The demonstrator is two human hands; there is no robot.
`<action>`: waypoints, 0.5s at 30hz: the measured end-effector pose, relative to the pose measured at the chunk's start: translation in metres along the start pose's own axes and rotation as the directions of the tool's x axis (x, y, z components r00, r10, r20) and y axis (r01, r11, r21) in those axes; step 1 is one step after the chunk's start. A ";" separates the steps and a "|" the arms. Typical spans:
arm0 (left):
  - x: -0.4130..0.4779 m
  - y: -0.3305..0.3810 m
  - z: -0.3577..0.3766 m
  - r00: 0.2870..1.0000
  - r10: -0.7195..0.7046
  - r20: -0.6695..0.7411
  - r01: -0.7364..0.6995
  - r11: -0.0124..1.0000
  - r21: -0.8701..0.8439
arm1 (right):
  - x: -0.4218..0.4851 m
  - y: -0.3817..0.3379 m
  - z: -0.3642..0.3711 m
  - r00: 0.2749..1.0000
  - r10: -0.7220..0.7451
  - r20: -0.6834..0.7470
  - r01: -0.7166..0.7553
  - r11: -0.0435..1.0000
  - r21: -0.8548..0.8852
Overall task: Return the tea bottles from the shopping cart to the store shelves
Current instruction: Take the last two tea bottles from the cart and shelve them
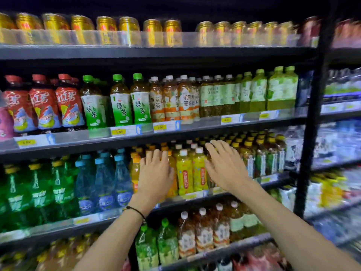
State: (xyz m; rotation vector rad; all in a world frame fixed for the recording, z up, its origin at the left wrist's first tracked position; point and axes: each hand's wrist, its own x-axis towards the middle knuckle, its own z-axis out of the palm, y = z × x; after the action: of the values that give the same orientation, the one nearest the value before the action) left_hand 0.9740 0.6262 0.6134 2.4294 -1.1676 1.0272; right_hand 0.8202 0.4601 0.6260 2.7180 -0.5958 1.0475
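Observation:
Both my hands are raised in front of the third shelf [195,196] of a drinks rack. My left hand [156,173], with a black cord at the wrist, is spread flat over the orange-capped bottles [135,173]. My right hand [224,165] is open with fingers apart, just right of two yellow-green tea bottles with white caps [192,173], in front of the brown tea bottles with yellow caps [261,159]. Neither hand holds anything. The shopping cart is out of view.
The shelf above holds red-label tea [45,106], green tea [121,102], jasmine tea [172,100] and pale green bottles [281,90]. Gold cans [105,32] line the top. Green and blue soda bottles [82,184] stand left; large tea bottles [203,229] below. A black upright [310,133] stands right.

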 end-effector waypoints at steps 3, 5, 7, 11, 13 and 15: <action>-0.013 0.068 0.013 0.993 0.091 0.080 -0.088 0.995 -0.035 | -0.055 0.057 -0.012 0.994 0.069 0.084 -0.063 0.996 -0.070; -0.021 0.119 0.020 0.981 0.162 0.106 -0.155 0.985 -0.072 | -0.094 0.097 -0.024 0.980 0.141 0.141 -0.125 0.986 -0.114; -0.027 0.174 0.026 0.962 0.244 0.125 -0.230 0.966 -0.118 | -0.133 0.138 -0.040 0.963 0.216 0.161 -0.193 0.970 -0.147; -0.036 0.299 0.039 0.881 0.443 0.166 -0.407 0.888 -0.213 | -0.223 0.224 -0.082 0.901 0.402 0.162 -0.358 0.901 -0.245; -0.043 0.366 0.040 0.823 0.547 0.153 -0.497 0.824 -0.272 | -0.276 0.262 -0.106 0.850 0.500 0.166 -0.438 0.845 -0.307; -0.053 0.436 0.034 0.768 0.627 0.129 -0.568 0.760 -0.315 | -0.329 0.293 -0.131 0.778 0.606 0.166 -0.528 0.774 -0.350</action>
State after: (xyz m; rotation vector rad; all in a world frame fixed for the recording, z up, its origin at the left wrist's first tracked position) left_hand 0.6362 0.3587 0.5220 2.0254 -2.1150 0.6709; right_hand 0.3953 0.3333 0.5059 2.4709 -1.5751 0.6010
